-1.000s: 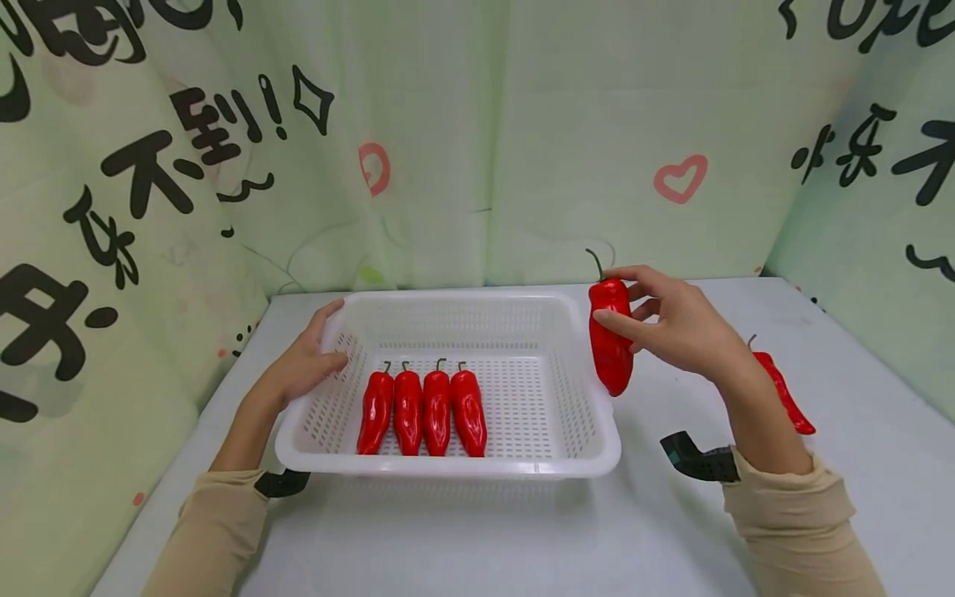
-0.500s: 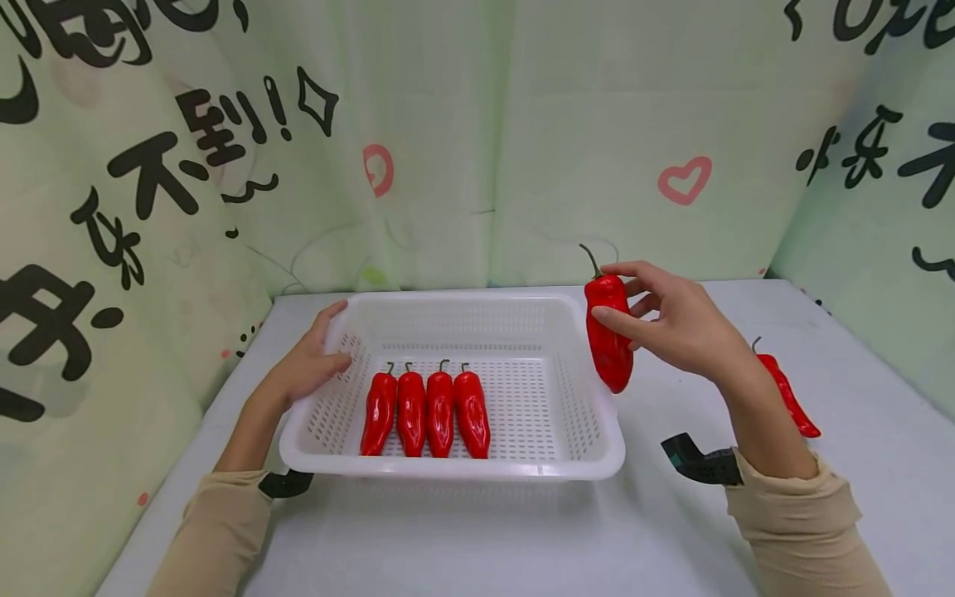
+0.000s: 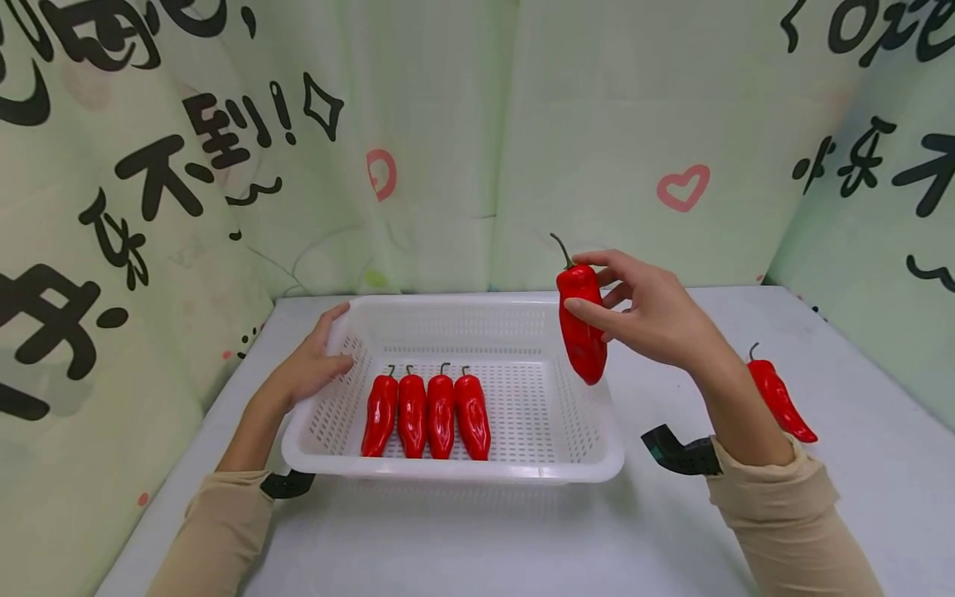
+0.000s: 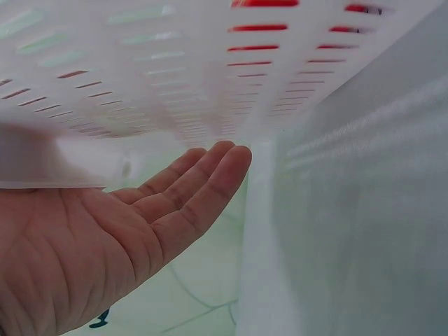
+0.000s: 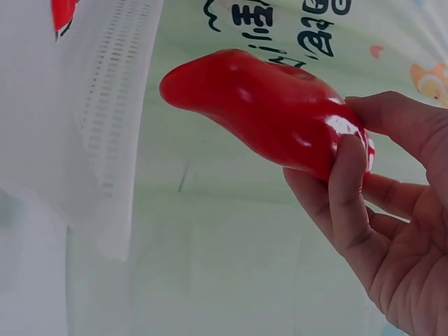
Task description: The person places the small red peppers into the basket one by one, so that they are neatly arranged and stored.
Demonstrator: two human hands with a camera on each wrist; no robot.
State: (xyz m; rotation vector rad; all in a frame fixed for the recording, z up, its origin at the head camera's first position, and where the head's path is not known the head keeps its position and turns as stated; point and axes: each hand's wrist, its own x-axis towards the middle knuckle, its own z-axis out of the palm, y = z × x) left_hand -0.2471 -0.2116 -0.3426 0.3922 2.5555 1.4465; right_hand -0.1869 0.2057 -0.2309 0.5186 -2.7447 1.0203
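A white perforated plastic basket (image 3: 537,414) sits in the middle of the head view, with several red peppers (image 3: 440,414) in a row inside. At its left end my left hand (image 3: 307,365) grips the rim, thumb on the inside. In the left wrist view the fingers (image 4: 203,185) extend under the basket's slotted underside. My right hand (image 3: 642,307) pinches another red pepper (image 3: 580,323), stem up, above the basket's right end. The right wrist view shows thumb and fingers around this pepper (image 5: 259,105) near its stem end, its tip pointing away.
One more red pepper (image 3: 779,398) lies on the white table (image 3: 477,539), to the right beside the right forearm. A pale green curtain (image 3: 582,124) with black lettering and pink hearts encloses the table at the back and sides.
My right hand has moved left with its pepper, from beside the basket's right edge to above it. The left hand keeps its grip, and the peppers in the basket stay in place.
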